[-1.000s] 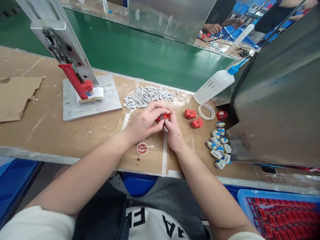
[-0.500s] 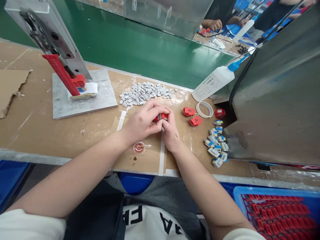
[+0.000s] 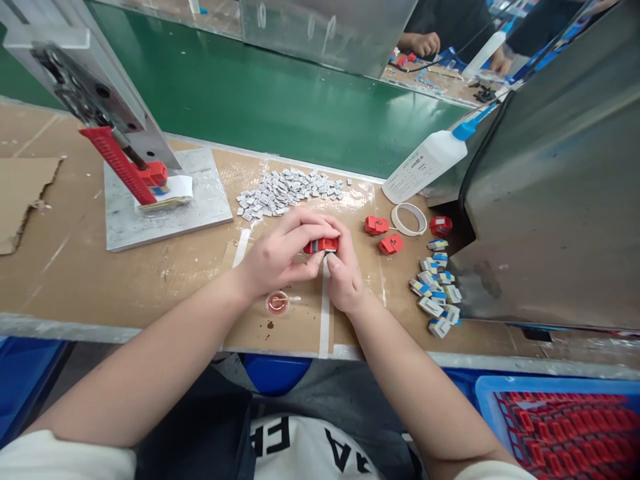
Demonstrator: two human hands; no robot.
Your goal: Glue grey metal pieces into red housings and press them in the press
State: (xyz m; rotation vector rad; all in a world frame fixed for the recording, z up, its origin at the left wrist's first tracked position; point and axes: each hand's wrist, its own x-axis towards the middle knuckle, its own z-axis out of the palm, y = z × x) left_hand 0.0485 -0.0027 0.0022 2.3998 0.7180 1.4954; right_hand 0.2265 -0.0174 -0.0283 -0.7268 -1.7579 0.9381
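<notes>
Both my hands meet over the middle of the brown workbench [image 3: 75, 267] and hold one small red part with a grey insert [image 3: 323, 245]. My left hand [image 3: 280, 257] wraps it from the left and above. My right hand [image 3: 345, 273] pinches it from the right and below. A heap of small grey pieces [image 3: 285, 190] lies just beyond my hands. A small round dish with a stick [image 3: 278, 303] sits under my left wrist. Red parts [image 3: 384, 235] lie to the right of my hands.
A hand press with a red lever [image 3: 120, 163] stands on a metal plate at the left. A roll of tape [image 3: 409, 219], a white squeeze bottle [image 3: 425, 167], several blue-and-white pieces [image 3: 436, 290] and a metal chute [image 3: 550, 200] are right. A blue bin of red parts [image 3: 565, 427] sits below. Another person's hand [image 3: 423, 43] works beyond the green belt.
My hands stay together on the red part, with only small shifts of the fingers. The view has drifted slightly; nothing on the bench has moved.
</notes>
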